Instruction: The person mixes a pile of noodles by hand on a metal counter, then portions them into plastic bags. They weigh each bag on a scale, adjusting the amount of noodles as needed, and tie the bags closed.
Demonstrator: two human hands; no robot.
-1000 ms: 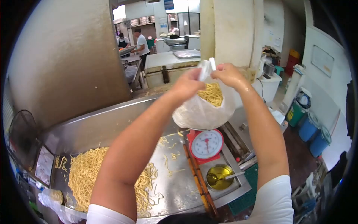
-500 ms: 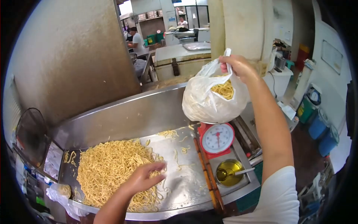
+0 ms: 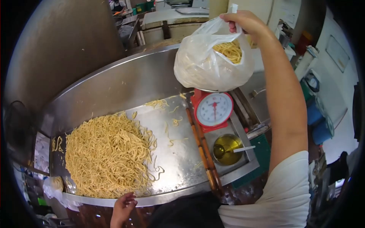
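A white plastic bag of noodles (image 3: 205, 62) rests on top of the red dial scale (image 3: 214, 109). My right hand (image 3: 247, 22) grips the bag's handle at its upper right, and noodles show through the opening. Down at the tray's front edge, my left hand (image 3: 124, 207) holds nothing, with its fingers loosely curled and apart. Just beyond it, a big pile of yellow noodles (image 3: 108, 157) covers the left part of the metal tray (image 3: 182, 159).
Two brown sticks (image 3: 203, 148) lie along the tray beside the scale. A bowl of yellow oil (image 3: 229, 150) with a spoon stands at the front right. Another plastic bag (image 3: 53, 192) hangs at the left corner. A person (image 3: 117, 6) is in the background.
My left hand has drawn back from over the noodles to the tray's front edge. The view has tilted downward. My right hand still holds the bag on the scale.
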